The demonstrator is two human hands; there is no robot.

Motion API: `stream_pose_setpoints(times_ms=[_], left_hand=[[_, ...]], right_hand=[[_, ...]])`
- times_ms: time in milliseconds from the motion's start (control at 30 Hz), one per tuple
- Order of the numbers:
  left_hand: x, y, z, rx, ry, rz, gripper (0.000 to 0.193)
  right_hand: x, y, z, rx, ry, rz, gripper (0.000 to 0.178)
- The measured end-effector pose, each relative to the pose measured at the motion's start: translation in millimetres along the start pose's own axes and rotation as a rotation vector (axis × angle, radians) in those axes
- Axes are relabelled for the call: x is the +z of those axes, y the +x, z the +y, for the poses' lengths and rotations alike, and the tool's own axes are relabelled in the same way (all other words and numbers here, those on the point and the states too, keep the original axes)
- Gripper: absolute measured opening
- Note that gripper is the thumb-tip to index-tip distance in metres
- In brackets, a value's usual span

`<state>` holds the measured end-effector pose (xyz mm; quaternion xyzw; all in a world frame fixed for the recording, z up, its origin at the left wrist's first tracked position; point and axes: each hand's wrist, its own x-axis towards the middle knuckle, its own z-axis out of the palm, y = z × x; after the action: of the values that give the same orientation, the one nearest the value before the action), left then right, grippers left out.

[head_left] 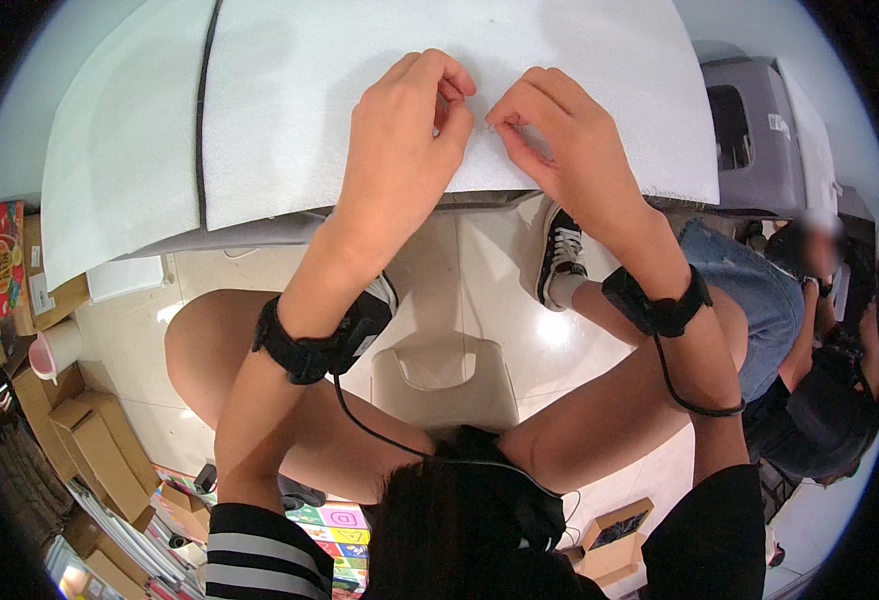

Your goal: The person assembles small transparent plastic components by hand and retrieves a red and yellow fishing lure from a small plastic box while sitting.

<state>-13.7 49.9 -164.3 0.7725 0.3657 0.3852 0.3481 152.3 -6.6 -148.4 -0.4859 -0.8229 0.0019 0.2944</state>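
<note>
Both hands are held over the white-covered table (289, 120), close together near its front edge. My left hand (409, 130) is curled, its thumb drawn in towards the bent index finger. Facing it, my right hand (564, 135) pinches thumb and fingertips together. A small gap separates the two hands. Whatever either one holds, if anything, is too small or too hidden to name. Black straps with a small box, the left wristband (309, 340) and the right wristband (659, 300), sit round my forearms, with a thin cable (379, 440) running from them.
A black line (204, 110) crosses the table cover at the left. Cardboard boxes (104, 445), a pink-white container (54, 352) and a red package (1, 262) stand on the left. Another person (809, 340) sits at the right, beside a grey table (769, 140). A beige stool (444, 385) is below.
</note>
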Motion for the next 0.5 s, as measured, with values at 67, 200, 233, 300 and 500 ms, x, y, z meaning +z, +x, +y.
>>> stream_pose_setpoints(times_ms=[67,200,233,300,500], left_hand=[[-0.1,0.3,0.4,0.005,0.012,-0.002,0.009],[0.9,-0.8,-0.4,0.026,0.035,0.006,0.010],[1.0,-1.1,-1.2,0.026,0.036,0.007,0.010],[1.2,-1.4,-1.8,0.023,0.000,0.004,0.010],[1.3,-1.6,4.7,0.077,-0.003,-0.062,0.012]], right_hand=[[-0.1,-0.1,-0.7,0.191,0.171,-0.005,0.016],[0.9,0.3,-0.5,0.212,0.236,0.024,0.014],[0.9,0.1,-1.0,0.225,0.242,0.027,0.015],[-0.5,0.3,-2.0,0.237,0.247,0.030,0.015],[-1.3,0.4,-2.8,0.255,0.216,0.045,0.016]])
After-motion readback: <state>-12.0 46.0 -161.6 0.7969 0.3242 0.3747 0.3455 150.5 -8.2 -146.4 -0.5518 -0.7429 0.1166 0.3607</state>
